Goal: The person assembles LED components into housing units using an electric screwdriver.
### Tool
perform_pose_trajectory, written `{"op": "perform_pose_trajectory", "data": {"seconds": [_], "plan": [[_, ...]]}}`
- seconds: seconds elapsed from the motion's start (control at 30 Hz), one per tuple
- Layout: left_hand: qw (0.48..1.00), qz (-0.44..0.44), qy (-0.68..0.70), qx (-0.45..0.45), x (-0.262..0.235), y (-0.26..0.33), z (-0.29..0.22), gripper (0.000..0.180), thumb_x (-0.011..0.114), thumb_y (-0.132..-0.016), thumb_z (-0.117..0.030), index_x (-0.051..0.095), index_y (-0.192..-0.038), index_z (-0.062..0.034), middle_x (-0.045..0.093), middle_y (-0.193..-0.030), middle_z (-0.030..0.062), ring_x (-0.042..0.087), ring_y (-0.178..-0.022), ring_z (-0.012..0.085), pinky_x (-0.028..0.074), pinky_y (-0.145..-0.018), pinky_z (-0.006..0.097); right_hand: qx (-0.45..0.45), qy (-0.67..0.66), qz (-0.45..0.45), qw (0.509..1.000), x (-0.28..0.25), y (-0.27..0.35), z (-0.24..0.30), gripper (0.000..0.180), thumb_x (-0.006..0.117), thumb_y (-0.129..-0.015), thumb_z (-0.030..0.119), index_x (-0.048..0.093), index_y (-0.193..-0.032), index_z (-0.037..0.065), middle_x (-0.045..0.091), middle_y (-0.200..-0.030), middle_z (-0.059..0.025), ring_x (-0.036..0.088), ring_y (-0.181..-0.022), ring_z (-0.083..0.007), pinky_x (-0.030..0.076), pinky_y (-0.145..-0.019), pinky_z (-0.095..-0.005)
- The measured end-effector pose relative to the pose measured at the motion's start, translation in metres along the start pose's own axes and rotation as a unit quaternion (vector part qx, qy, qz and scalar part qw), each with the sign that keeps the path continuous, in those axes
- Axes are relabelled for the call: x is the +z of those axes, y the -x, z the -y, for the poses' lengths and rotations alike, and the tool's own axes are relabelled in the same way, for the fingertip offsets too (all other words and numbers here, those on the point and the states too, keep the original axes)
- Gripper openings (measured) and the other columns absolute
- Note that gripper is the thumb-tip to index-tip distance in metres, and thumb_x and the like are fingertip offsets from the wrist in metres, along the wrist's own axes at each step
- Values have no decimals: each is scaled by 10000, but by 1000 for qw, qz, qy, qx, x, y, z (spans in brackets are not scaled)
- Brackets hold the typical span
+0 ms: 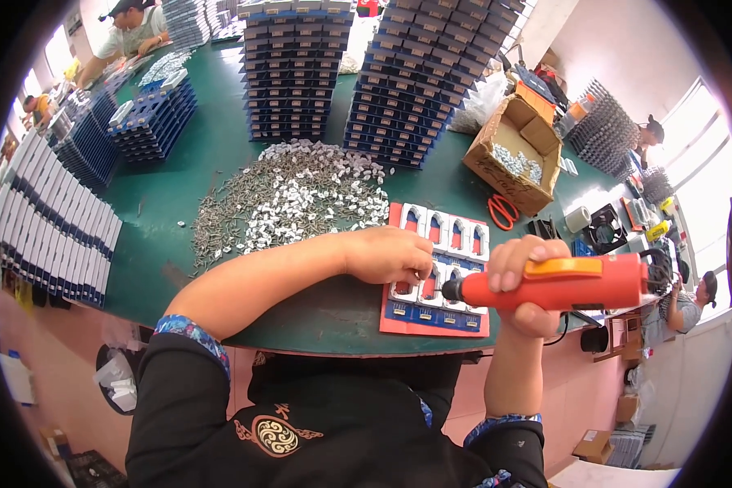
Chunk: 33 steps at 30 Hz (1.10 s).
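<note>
My right hand (519,281) is wrapped round a red electric screwdriver (598,281) with an orange lever, its black nose pointing left. The thin bit ends close to a row of white plastic housings (457,236) set in a blue tray (451,319). This tray lies on a red pad (392,327) at the table's near edge. Over the left end of the nearer row, the fingers of my left hand (390,255) are pinched together. Whatever is between those fingertips is too small and hidden to name.
Loose screws (220,215) and small white parts (317,195) form a wide heap on the green table (228,98). Tall stacks of blue trays (293,81) rise behind it. Orange-handled scissors (503,211) lie beside a cardboard box (496,150). Other people sit farther off.
</note>
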<state>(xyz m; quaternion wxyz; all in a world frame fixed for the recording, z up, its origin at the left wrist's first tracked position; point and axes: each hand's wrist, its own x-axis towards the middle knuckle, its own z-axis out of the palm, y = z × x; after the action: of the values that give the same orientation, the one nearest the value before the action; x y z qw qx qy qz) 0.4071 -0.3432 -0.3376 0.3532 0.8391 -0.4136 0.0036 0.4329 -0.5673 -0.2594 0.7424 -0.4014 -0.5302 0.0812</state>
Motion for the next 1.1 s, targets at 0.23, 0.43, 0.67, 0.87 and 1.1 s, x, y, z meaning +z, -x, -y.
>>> {"op": "perform_pose_trajectory", "data": {"seconds": [0.23, 0.43, 0.67, 0.87, 1.1], "plan": [[998, 38, 6, -41, -1, -2, 0, 84, 656, -842, -136, 630, -871, -62, 594, -930, 79, 597, -944, 288, 481, -790, 402, 20, -24, 14, 999, 3, -9, -24, 560, 822, -672, 109, 526, -1140, 22, 624, -841, -96, 619, -768, -191, 511, -709, -306], [999, 30, -2, -28, -1, -2, 0, 77, 648, -837, -118, 625, -868, -52, 590, -933, 85, 595, -946, 291, 481, -790, 405, 29, -16, 34, 999, 3, -15, -31, 533, 791, -667, 42, 525, -1128, 14, 629, -852, -96, 621, -761, -186, 516, -699, -303], [997, 60, -12, -42, 1, -3, 2, 220, 655, -829, -83, 608, -1044, -94, 588, -1050, 100, 574, -1019, 325, 486, -842, 428, 82, -37, -9, 996, 10, -17, -37, 470, 772, -667, -25, 531, -1068, 25, 605, -834, -91, 616, -758, -182, 516, -666, -291], [996, 66, -25, -55, 3, -4, 2, 228, 661, -830, -113, 611, -1052, -108, 594, -1061, 99, 575, -1025, 325, 488, -851, 424, 94, -74, 5, 993, 8, -18, -42, 490, 784, -644, -30, 538, -1063, 33, 605, -811, -81, 603, -739, -179, 504, -651, -289], [999, 26, -21, -31, 5, -1, 4, 154, 659, -825, -119, 617, -952, -43, 588, -991, 107, 572, -1019, 306, 468, -863, 417, 109, -94, 7, 990, 10, -17, -43, 460, 766, -642, -42, 557, -1044, 42, 605, -785, -79, 602, -738, -181, 492, -670, -303]]}}
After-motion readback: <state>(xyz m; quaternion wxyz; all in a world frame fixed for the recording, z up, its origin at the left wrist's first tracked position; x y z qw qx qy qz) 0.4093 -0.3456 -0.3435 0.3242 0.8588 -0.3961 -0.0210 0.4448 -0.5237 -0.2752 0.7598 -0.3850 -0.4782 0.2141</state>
